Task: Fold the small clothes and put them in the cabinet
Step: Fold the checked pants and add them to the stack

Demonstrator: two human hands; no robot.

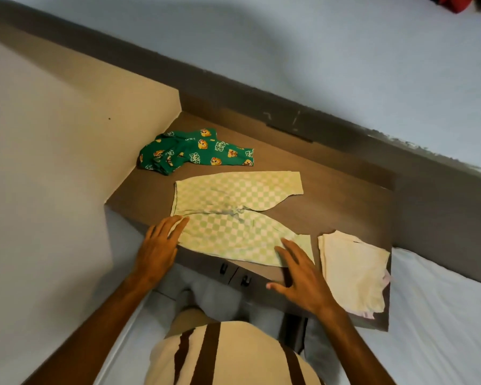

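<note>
Small green-and-white checked trousers [233,212] lie spread flat on the brown cabinet top [331,190], legs pointing right. My left hand [159,245] rests flat, fingers apart, on the waistband end at the near left. My right hand [303,276] lies flat with spread fingers on the near leg's cuff. A crumpled green garment with yellow cartoon prints [192,151] sits behind the trousers. A folded cream cloth [353,270] lies at the near right corner of the top.
Two dark door knobs [233,273] show on the cabinet front just below the trousers. A beige wall [53,162] closes in the left side. A bed with a pale sheet [442,315] adjoins on the right. A red item [456,2] lies at the far top right.
</note>
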